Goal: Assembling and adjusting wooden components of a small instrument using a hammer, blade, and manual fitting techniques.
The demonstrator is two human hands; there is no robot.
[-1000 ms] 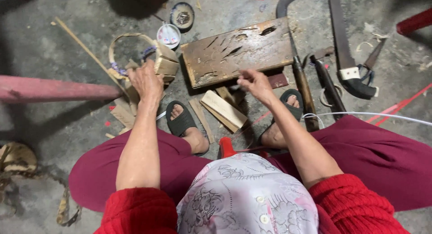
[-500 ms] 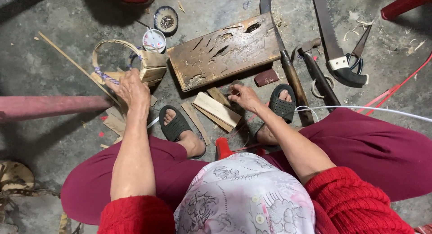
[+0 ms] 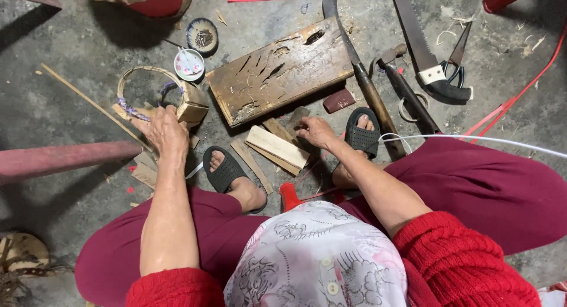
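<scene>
I sit low over a concrete floor. My left hand (image 3: 162, 130) rests palm down on a pile of flat bamboo strips (image 3: 144, 168), right beside a bent bamboo hoop (image 3: 144, 82) bound with purple cord. My right hand (image 3: 316, 131) reaches down to pale wooden slats (image 3: 277, 146) lying between my feet, its fingers touching a darker piece; whether it grips one is unclear. A worn, gouged wooden board (image 3: 280, 70) lies just beyond both hands.
A curved blade with a long handle (image 3: 357, 65), a hammer (image 3: 401, 76), a saw (image 3: 422, 41) and scissors (image 3: 455, 65) lie at the right. Two small round tins (image 3: 189, 63) sit by the hoop. A reddish pole (image 3: 59, 159) crosses the left; a white cord (image 3: 472, 138) runs over my right leg.
My right hand has dropped from the board's edge down to the slats near my right foot. My left hand stays at the strip pile. The view has shifted, things now sit lower.
</scene>
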